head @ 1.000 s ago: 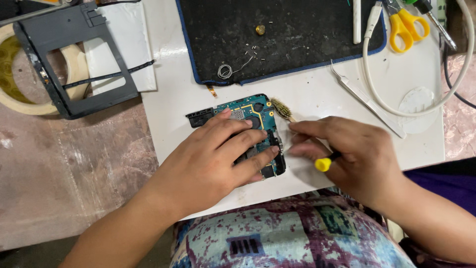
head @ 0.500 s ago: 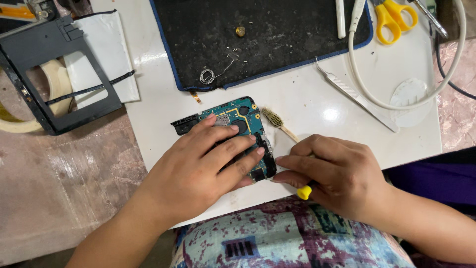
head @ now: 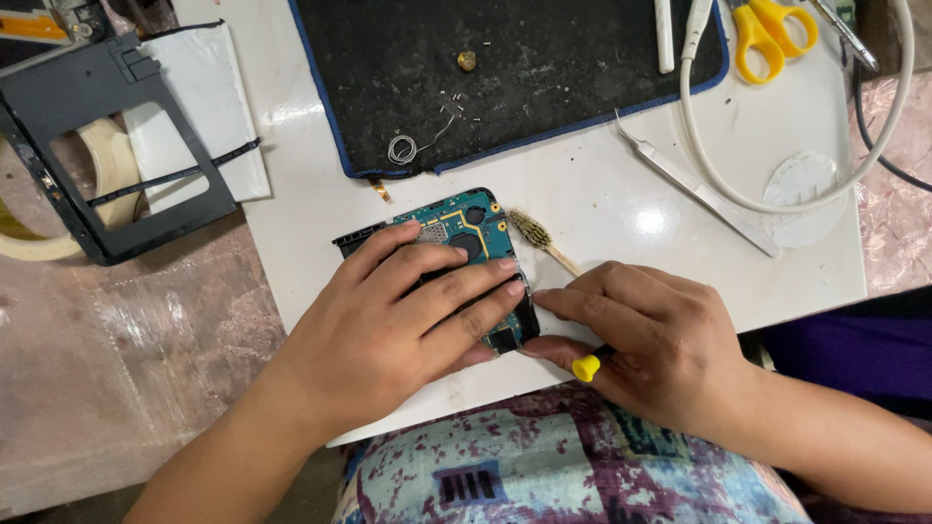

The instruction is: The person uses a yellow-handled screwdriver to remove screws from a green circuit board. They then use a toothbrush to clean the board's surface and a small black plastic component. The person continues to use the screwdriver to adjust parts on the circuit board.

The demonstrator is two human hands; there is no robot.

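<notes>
A teal circuit board (head: 464, 218) in a black frame lies on the white work surface (head: 602, 209). My left hand (head: 403, 315) lies flat over most of it, fingers spread and pressing it down. My right hand (head: 650, 335) is closed around a small tool with a yellow end (head: 585, 368), its fingertips touching the board's right edge. A worn brush (head: 537, 233) with a pale handle lies just right of the board, its handle running under my right hand.
A black mat (head: 544, 68) with a wire coil (head: 401, 148) and tiny screws lies behind. Metal tweezers (head: 694, 184), yellow scissors (head: 767, 29) and a white cable (head: 835, 180) are to the right. A black plastic frame (head: 107, 146) and tape roll (head: 39, 243) sit left.
The view has shifted, so everything sits lower and more to the right in the picture. My hands stay on the board; the right hand has slid slightly down its right edge.
</notes>
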